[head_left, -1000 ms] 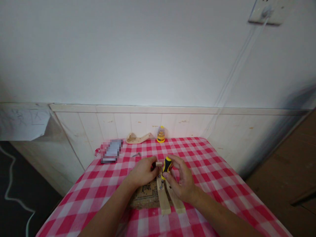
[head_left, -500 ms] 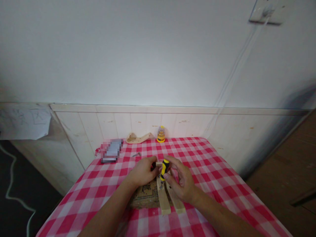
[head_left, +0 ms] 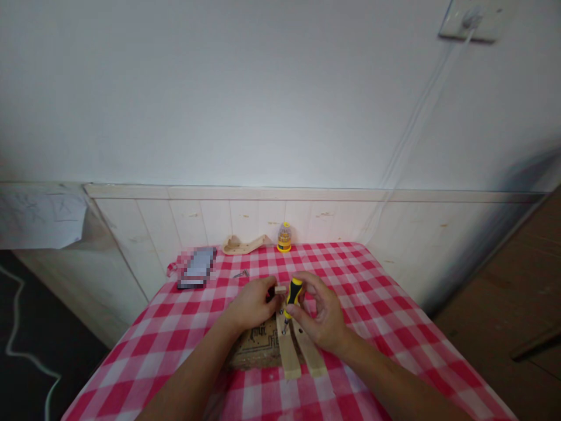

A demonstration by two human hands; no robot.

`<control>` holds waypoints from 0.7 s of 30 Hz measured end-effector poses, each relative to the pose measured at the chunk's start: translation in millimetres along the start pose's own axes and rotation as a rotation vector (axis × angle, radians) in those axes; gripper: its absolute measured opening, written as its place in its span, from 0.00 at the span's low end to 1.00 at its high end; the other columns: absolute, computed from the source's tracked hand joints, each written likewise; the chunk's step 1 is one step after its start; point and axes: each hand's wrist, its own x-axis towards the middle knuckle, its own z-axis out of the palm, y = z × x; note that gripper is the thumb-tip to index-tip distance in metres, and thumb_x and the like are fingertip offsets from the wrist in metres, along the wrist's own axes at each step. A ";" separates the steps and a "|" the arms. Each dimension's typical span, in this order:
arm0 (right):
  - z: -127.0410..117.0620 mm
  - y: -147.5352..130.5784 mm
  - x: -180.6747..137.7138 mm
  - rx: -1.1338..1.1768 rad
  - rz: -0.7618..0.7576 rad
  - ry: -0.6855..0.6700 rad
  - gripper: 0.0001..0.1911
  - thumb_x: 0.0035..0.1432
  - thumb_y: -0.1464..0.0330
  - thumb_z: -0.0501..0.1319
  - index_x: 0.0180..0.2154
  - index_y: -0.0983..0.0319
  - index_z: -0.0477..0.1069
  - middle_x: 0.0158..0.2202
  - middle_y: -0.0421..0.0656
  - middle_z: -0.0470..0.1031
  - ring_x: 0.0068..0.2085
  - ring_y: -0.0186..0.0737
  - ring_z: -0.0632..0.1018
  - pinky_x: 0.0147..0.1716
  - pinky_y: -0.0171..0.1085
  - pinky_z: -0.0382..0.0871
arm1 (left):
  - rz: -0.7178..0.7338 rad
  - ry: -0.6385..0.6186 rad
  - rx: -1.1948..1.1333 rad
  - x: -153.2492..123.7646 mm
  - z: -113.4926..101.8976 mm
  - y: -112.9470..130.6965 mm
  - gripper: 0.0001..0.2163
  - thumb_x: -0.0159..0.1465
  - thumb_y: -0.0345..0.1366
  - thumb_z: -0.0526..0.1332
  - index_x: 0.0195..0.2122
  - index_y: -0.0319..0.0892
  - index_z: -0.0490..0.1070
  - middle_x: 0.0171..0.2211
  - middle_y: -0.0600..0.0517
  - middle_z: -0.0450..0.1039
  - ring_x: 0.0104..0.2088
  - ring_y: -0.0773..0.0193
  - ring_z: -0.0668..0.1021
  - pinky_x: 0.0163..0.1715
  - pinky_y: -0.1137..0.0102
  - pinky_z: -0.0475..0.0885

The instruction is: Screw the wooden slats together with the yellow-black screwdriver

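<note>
My right hand (head_left: 319,316) is closed round a short yellow and black screwdriver (head_left: 292,296), held nearly upright with its tip down on a pale wooden strip (head_left: 287,353). A second wooden strip (head_left: 311,355) lies beside it to the right. My left hand (head_left: 252,303) is closed on the far end of the wooden piece (head_left: 280,289), just left of the screwdriver. Both strips rest on a brown patterned board (head_left: 258,347) on the red and white checked tablecloth (head_left: 359,310).
At the table's far edge stand a small yellow bit holder (head_left: 284,237) and a curved wooden piece (head_left: 245,244). A blurred grey object (head_left: 196,268) and a loose screw (head_left: 241,273) lie at the far left. White panelled wall behind; a drop to the floor on both sides.
The screwdriver handle has tilted and turned a little in my right hand's fingers. My left hand has stayed on the wood.
</note>
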 end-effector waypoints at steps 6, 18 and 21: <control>-0.1 5.8 2.0 -0.007 0.032 0.048 0.25 0.56 0.70 0.68 0.54 0.55 0.66 0.34 0.39 0.74 0.33 0.39 0.77 0.33 0.36 0.73 | 0.028 0.021 0.011 1.2 2.6 -3.3 0.05 0.64 0.37 0.57 0.34 0.43 0.67 0.30 0.51 0.75 0.30 0.62 0.75 0.27 0.71 0.60; 5.1 15.9 0.6 -0.059 0.057 0.144 0.25 0.60 0.72 0.66 0.58 0.55 0.67 0.36 0.39 0.78 0.35 0.38 0.78 0.37 0.36 0.75 | 0.039 0.032 0.011 -0.2 0.2 0.0 0.05 0.63 0.37 0.57 0.31 0.43 0.64 0.27 0.53 0.72 0.28 0.63 0.73 0.26 0.71 0.57; 4.6 17.0 1.1 -0.069 0.055 0.133 0.26 0.60 0.72 0.67 0.58 0.54 0.67 0.37 0.39 0.79 0.36 0.38 0.79 0.39 0.37 0.75 | 0.046 0.033 0.012 -0.1 0.7 -1.4 0.05 0.63 0.37 0.57 0.31 0.44 0.64 0.27 0.53 0.72 0.27 0.63 0.73 0.26 0.71 0.57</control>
